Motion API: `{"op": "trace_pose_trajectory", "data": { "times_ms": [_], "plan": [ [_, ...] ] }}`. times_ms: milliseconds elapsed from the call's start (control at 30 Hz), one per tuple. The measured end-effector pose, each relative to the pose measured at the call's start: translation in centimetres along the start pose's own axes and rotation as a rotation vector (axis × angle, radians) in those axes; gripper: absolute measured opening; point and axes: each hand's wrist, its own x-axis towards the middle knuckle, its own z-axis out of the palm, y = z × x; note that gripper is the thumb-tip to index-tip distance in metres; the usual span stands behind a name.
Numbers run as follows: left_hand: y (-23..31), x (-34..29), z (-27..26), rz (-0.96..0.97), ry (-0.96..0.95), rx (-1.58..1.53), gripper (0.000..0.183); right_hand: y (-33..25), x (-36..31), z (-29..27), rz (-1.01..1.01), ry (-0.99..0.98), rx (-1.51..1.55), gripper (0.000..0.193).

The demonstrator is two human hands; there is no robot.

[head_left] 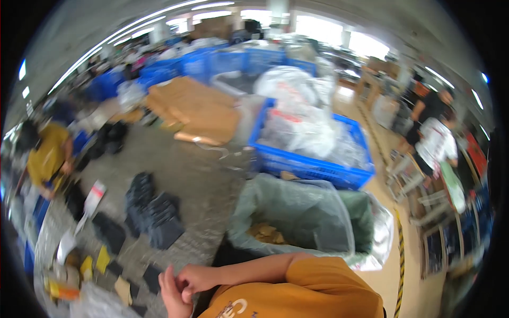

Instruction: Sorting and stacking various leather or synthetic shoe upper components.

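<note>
At the far left, we observe a co-worker in a mustard-yellow top [49, 159] at the edge of the grey, worn-surfaced worktable [204, 180]. Next, we locate a white strip with a red section [95, 195], a small yellow flat piece [103, 259] and a dark grey, flat, angular piece [108, 233]. A tan, flat, pointed piece [123, 290] lies nearer the lower edge.

Proceeding right, we find the small, dark, flat, four-sided piece [152, 279] on the worktable, just left of the hands and the nearest item to them. Beyond it rests a dark grey, crumpled heap [154, 214].

Our left hand [175, 294] has its fingers raised and loosely extended. Our right hand [198, 277], with fingers curled, overlaps it. We cannot tell whether either grasps anything between them.

Farther back lies a broad brown sheet [196, 108]. To the right of the hands stands a bin with a pale green plastic liner [289, 204]; behind it, a blue plastic crate [313, 173] contains translucent bags [302, 124].
</note>
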Motion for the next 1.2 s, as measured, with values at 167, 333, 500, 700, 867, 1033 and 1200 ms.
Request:
{"op": "trace_pose_trajectory", "data": {
  "times_ms": [167, 333, 500, 700, 867, 1033, 1200],
  "plan": [
    [-0.3, -2.0, -0.7, -0.387, 0.25, -0.505, 0.026, 0.4, -0.2, 2.0, 0.135, -0.06, 0.25, 0.013],
    [1.0, -1.5, -3.5, -0.249, 0.256, -0.049, 0.029, 2.2, 0.7, 1.0, 0.312, -0.199, 0.459, 0.022],
    [1.0, -2.4, -5.1, -0.071, 0.122, 0.26, 0.024, 1.6, 2.4, 2.8, 0.443, -0.267, 0.748, 0.027],
    [-0.9, -5.8, -4.6, -0.598, 0.404, 0.155, 0.011, 3.7, 4.5, -0.6, 0.406, 0.404, 1.384, 0.012],
    [-3.3, -5.6, -6.1, -1.192, 0.398, -0.239, 0.007, 3.7, 2.6, -3.6, 0.229, 0.241, 0.347, 0.005],
    [-4.1, -5.2, -3.7, -1.227, 0.232, -0.346, 0.01, 5.5, 0.3, -1.8, -0.219, -0.061, -0.617, 0.013],
    [-4.1, -4.9, -3.4, -1.254, 0.203, -0.334, 0.01, 5.6, 0.0, -1.3, -0.242, -0.052, -0.752, 0.009]
  ]
}}
